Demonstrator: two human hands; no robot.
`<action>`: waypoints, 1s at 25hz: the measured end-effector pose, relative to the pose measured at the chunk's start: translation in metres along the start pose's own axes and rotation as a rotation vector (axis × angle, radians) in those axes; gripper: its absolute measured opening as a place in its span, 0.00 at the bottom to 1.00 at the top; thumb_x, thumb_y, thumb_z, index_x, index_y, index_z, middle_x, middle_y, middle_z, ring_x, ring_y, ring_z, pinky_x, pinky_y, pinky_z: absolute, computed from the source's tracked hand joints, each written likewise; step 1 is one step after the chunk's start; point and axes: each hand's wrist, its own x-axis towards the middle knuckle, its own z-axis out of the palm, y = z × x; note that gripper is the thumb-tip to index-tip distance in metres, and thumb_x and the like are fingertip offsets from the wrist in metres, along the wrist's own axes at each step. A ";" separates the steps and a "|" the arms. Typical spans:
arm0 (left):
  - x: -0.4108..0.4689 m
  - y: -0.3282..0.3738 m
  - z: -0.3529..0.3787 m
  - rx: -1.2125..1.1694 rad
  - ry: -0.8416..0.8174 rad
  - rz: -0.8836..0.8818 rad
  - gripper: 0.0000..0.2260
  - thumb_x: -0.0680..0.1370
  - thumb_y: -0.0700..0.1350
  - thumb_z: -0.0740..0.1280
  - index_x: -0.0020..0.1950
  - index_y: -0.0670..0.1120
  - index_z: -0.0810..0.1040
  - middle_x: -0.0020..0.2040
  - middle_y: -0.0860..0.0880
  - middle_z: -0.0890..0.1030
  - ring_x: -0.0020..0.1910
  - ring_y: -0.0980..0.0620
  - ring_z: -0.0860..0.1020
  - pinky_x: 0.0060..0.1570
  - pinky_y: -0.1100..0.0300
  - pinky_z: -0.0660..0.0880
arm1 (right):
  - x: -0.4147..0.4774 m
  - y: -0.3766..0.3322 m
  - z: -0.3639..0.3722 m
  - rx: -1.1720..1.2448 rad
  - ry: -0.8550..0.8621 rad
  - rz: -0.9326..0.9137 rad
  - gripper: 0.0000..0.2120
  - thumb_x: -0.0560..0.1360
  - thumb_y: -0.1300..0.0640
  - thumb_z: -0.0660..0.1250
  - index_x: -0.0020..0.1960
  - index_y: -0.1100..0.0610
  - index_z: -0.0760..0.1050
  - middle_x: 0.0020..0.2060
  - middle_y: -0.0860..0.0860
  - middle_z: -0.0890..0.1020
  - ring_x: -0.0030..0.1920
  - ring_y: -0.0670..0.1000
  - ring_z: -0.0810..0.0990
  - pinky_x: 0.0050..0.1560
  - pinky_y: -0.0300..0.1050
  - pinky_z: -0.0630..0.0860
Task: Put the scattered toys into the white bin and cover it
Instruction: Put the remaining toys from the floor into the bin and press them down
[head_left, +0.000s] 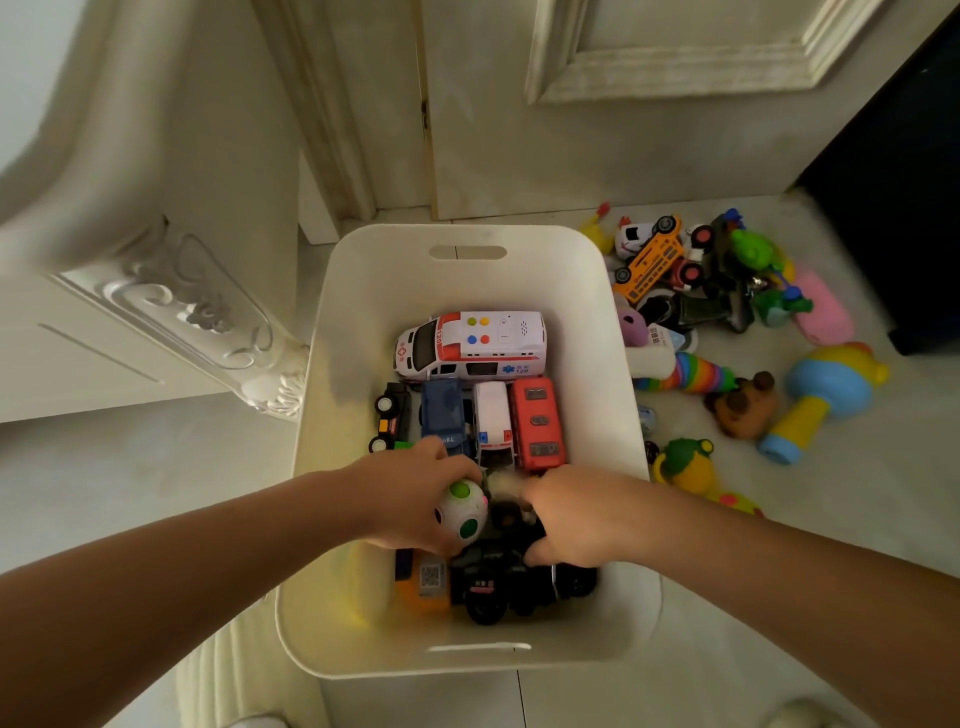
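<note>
We work in the white bin (363, 312), which stands on the floor (156, 467) with a row of vehicles packed at its far end. The scattered toys (701, 291) lie heaped on the floor just beside its right wall; no lid is in view. Our right hand (571, 514) curls round a black toy vehicle (498, 587) at the near end of the bin. Our left hand (410, 493) grips a white ball with green dots (462, 512) inside the bin, near the middle. We judge it best to seat the vehicle flat first, then release the ball low into a gap so that it cannot roll.
</note>
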 end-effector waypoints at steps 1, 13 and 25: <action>0.001 0.002 0.001 0.062 -0.021 0.008 0.32 0.70 0.59 0.70 0.71 0.58 0.61 0.61 0.51 0.68 0.54 0.50 0.73 0.49 0.58 0.75 | -0.001 0.001 -0.001 0.033 0.046 0.000 0.19 0.76 0.47 0.65 0.61 0.59 0.72 0.52 0.55 0.79 0.49 0.55 0.78 0.44 0.46 0.74; -0.005 0.022 -0.033 -0.314 0.317 0.018 0.17 0.77 0.55 0.66 0.65 0.60 0.71 0.53 0.58 0.76 0.48 0.61 0.77 0.48 0.62 0.78 | -0.052 0.055 -0.042 1.039 1.060 -0.085 0.15 0.78 0.67 0.56 0.49 0.51 0.77 0.45 0.49 0.83 0.45 0.45 0.82 0.47 0.39 0.80; 0.055 0.171 -0.083 -0.236 0.645 0.469 0.16 0.78 0.46 0.64 0.66 0.54 0.72 0.59 0.56 0.71 0.51 0.60 0.75 0.48 0.59 0.77 | -0.028 0.191 0.129 0.781 0.273 0.682 0.37 0.66 0.43 0.75 0.63 0.57 0.60 0.59 0.59 0.73 0.55 0.56 0.77 0.46 0.48 0.74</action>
